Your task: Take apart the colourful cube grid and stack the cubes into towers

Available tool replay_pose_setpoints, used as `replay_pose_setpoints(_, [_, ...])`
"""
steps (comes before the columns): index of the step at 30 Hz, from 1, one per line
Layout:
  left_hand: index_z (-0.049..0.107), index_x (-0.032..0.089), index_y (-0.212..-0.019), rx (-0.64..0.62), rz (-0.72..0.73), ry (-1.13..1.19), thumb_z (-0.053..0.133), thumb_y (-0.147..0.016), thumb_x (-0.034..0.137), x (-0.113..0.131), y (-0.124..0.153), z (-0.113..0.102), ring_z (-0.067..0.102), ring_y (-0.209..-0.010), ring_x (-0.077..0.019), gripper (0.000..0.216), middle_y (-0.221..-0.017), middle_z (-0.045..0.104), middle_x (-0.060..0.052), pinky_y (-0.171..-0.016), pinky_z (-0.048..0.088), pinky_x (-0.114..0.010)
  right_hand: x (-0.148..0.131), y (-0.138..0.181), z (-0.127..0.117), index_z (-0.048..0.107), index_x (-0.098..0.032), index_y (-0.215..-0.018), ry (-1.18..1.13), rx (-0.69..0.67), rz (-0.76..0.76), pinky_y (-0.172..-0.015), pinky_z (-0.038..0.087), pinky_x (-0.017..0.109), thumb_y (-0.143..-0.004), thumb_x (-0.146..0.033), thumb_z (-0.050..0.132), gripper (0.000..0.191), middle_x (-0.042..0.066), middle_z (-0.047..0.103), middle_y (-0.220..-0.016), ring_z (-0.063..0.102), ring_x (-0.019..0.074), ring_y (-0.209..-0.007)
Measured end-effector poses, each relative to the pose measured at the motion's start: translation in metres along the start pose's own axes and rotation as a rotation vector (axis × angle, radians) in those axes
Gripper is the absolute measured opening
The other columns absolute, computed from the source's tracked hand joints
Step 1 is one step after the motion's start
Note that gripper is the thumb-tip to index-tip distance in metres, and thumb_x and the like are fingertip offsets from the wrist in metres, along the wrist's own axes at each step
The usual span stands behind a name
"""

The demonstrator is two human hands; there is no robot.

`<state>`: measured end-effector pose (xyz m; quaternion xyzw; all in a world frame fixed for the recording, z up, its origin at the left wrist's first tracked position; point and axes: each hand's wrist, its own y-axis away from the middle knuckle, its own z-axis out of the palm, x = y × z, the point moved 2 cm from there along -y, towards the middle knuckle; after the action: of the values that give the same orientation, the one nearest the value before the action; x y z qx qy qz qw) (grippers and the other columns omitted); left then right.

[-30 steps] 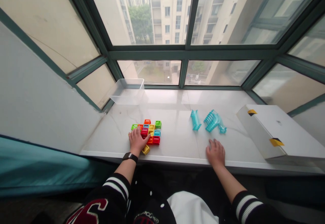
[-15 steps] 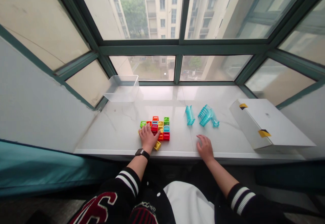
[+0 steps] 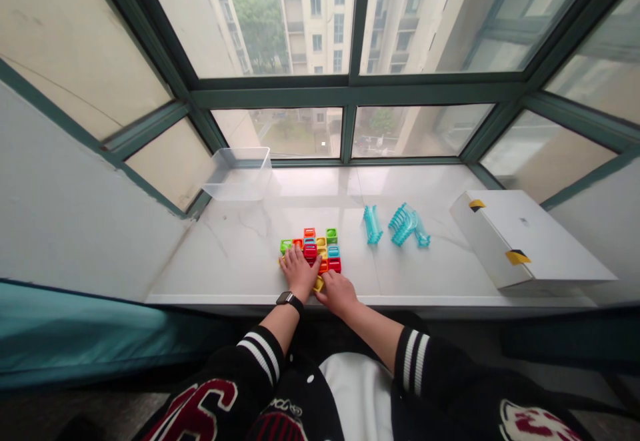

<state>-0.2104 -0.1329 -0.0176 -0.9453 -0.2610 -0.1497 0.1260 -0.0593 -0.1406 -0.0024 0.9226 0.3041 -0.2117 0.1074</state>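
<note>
A cluster of small coloured plastic blocks (image 3: 316, 249), red, orange, yellow, green and blue, lies on the white marble windowsill (image 3: 240, 254). My left hand (image 3: 299, 272) rests on the cluster's near left side, fingers spread over the blocks. My right hand (image 3: 339, 291) sits just right of it, fingers curled at a yellow block (image 3: 319, 285) on the near edge. Whether the right hand grips that block is hidden.
A clear plastic tub (image 3: 240, 173) stands at the back left of the sill. Several translucent teal curved track pieces (image 3: 397, 224) lie to the right of the blocks. A white cardboard box (image 3: 525, 239) lies at the far right. Window frames close off the back.
My right hand has moved left from the bare sill below the teal pieces to the near edge of the block cluster. My left hand has stayed on the blocks.
</note>
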Motion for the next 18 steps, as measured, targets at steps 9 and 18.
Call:
replay_pose_setpoints(9, [0.053, 0.011, -0.149, -0.005, 0.068, -0.012, 0.056, -0.092, 0.068, -0.004, -0.002, -0.011, 0.038, -0.150, -0.0429, 0.081, -0.159, 0.047, -0.024, -0.128, 0.019, -0.063, 0.055, 0.024, -0.041, 0.071, -0.024, -0.107, -0.342, 0.062, -0.039, -0.076, 0.051, 0.029, -0.087, -0.040, 0.074, 0.026, 0.003, 0.070, -0.099, 0.064, 0.0164, -0.077])
replay_pose_setpoints(18, [0.060, 0.018, -0.137, -0.031, 0.170, -0.051, 0.064, -0.085, 0.076, -0.007, 0.004, -0.016, 0.044, -0.142, -0.0406, 0.078, -0.152, 0.052, -0.021, -0.127, 0.020, -0.063, 0.144, 0.077, -0.063, 0.072, -0.021, -0.108, -0.606, 0.267, 0.226, -0.074, 0.058, 0.034, -0.086, -0.056, 0.070, 0.041, 0.007, 0.074, -0.103, 0.069, 0.0213, -0.078])
